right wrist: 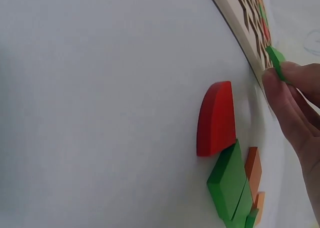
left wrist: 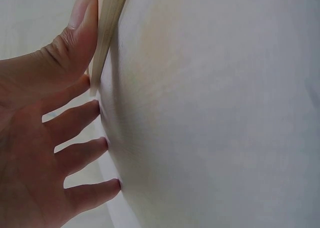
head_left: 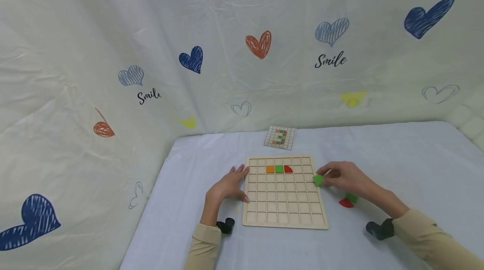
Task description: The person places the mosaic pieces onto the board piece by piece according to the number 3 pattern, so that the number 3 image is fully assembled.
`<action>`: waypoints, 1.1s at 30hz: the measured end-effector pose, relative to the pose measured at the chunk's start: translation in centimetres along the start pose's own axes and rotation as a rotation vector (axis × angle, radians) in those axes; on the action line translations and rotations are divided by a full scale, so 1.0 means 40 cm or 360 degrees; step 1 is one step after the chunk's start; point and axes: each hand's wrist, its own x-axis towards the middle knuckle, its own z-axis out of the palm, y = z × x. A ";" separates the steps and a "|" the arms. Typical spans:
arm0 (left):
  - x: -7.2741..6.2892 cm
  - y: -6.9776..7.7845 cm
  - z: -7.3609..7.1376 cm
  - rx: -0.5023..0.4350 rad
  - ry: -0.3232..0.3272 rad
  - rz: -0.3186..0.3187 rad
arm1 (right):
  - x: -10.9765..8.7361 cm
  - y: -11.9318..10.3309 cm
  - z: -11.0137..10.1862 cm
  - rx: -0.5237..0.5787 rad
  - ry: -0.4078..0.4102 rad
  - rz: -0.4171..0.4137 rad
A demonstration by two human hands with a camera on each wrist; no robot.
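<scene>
Lettering on the heart-printed backdrop point(head_left: 227, 14) is the only writing I can read from my end: "Smile" point(head_left: 330, 59) in black script at the right, and "Smile" point(head_left: 149, 95) again, smaller, at the left. I make out no brand on anything.

Below it, on the white-covered surface point(head_left: 170, 207), I have a wooden grid board point(head_left: 281, 207) lying flat between the two hands. A pattern card point(head_left: 280, 137) with coloured squares lies just beyond its far edge. In the board's second row from the far side, an orange square tile point(head_left: 270, 169), a green square tile point(head_left: 279, 169) and a red quarter-circle tile point(head_left: 288, 169) sit side by side.

My left hand point(head_left: 227, 187) is spread along the board's left edge, fingers extended and thumb against the wood, grasping nothing. My right hand point(head_left: 345, 176) pinches a loose green tile point(head_left: 318, 180) between thumb and fingers at the board's right edge; I cannot tell whether tile and board touch.

Nearer the right wrist, on the surface, a loose red quarter-circle point(right wrist: 217, 119) touches a cluster of green blocks point(right wrist: 230, 183), with orange blocks point(right wrist: 253, 170) beside them.
</scene>
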 end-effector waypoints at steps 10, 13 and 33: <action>-0.003 0.005 -0.004 -0.0005 -0.0001 -0.0009 | 0.027 -0.005 0.027 0.0028 0.0000 0.0016; -0.001 0.004 -0.003 0.0001 -0.0003 -0.0007 | 0.033 -0.007 0.033 0.0025 0.0007 0.0021; 0.005 -0.006 0.000 0.0020 -0.0010 0.0012 | 0.085 -0.035 0.074 -0.0081 0.0045 -0.0183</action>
